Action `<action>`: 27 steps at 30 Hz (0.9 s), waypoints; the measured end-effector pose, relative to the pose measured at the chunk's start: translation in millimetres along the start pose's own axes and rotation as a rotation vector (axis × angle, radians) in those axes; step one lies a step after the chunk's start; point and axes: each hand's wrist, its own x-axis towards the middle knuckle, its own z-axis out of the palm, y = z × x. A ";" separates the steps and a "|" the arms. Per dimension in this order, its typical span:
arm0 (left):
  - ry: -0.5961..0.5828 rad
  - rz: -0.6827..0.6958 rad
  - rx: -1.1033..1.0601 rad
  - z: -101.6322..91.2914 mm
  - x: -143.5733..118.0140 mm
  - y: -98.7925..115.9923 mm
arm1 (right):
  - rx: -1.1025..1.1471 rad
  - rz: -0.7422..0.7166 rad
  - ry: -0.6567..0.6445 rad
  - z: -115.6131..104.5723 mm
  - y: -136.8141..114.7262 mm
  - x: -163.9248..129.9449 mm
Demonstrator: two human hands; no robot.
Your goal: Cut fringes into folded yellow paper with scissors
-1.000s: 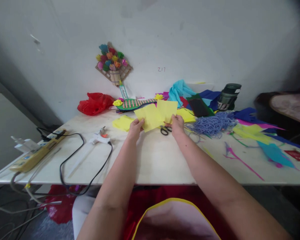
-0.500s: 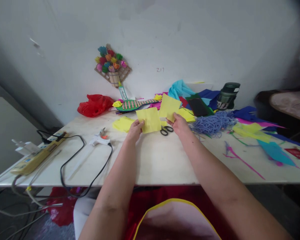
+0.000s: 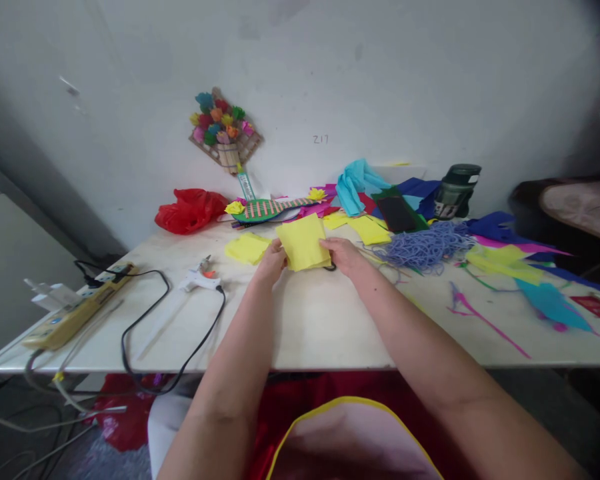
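Observation:
Yellow paper squares (image 3: pixel 304 243), lying one over the other, are held up above the middle of the table. My left hand (image 3: pixel 274 260) pinches their left edge, and my right hand (image 3: pixel 341 253) grips the right edge. Behind them the scissors (image 3: pixel 331 267) are nearly all hidden, with only a bit of a black handle showing. A pile of yellow paper (image 3: pixel 247 247) lies just left of my left hand. More yellow pieces (image 3: pixel 370 231) rest on the table beyond my right hand.
A white glue gun (image 3: pixel 200 279) with its black cord lies left, near a power strip (image 3: pixel 75 310). Blue-violet yarn (image 3: pixel 427 247), a dark bottle (image 3: pixel 457 192) and coloured paper fill the right. A red plastic bag (image 3: pixel 190 210) and a woven green craft piece (image 3: pixel 275 209) sit at the back.
My right hand has moved left and down, bringing its yellow square over the one in my left hand. The scissors are now mostly covered.

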 end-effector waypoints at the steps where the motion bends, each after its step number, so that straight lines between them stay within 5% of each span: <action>1: 0.039 0.018 -0.014 0.2 0.3 0.8 | -0.004 -0.008 0.032 0.7 0.7 0.3; 6: 0.123 0.037 -0.107 4.4 -0.5 11.5 | -0.018 -0.026 0.168 0.9 3.0 2.5; 17: 0.055 -0.058 0.014 4.9 -1.3 -1.0 | -0.023 -0.106 0.233 2.0 11.1 5.5; 27: 0.373 0.068 0.283 -4.8 6.9 -3.5 | -0.101 -0.090 0.239 3.9 12.7 4.4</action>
